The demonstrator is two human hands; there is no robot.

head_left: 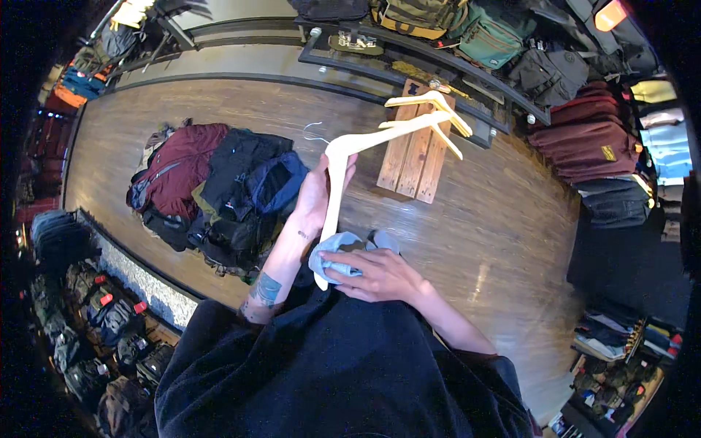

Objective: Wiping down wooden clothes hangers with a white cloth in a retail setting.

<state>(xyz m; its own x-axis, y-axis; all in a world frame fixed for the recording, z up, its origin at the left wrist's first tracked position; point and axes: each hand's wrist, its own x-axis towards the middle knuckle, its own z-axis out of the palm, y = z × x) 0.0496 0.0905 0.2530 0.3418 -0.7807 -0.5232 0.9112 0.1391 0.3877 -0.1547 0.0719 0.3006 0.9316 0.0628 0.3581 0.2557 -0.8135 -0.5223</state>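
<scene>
My left hand (315, 191) is closed around a pale wooden hanger (335, 186) near its middle, and the metal hook sticks out beyond the fingers. One arm of the hanger points down toward my body, while the other reaches away to the right. My right hand (376, 274) grips a light blue-grey cloth (330, 254) that wraps around the lower hanger arm close to its end. Other wooden hangers (434, 99) lie on a slatted wooden bench (401, 157), partly overlapped in view by the held hanger's far arm.
A heap of jackets (219, 179) in dark red, black and blue lies on the wooden floor (504, 233) to the left. Backpacks (491, 40) line a shelf at the back. Hanging clothes (588, 135) stand at the right, and bags (113, 314) fill the lower left.
</scene>
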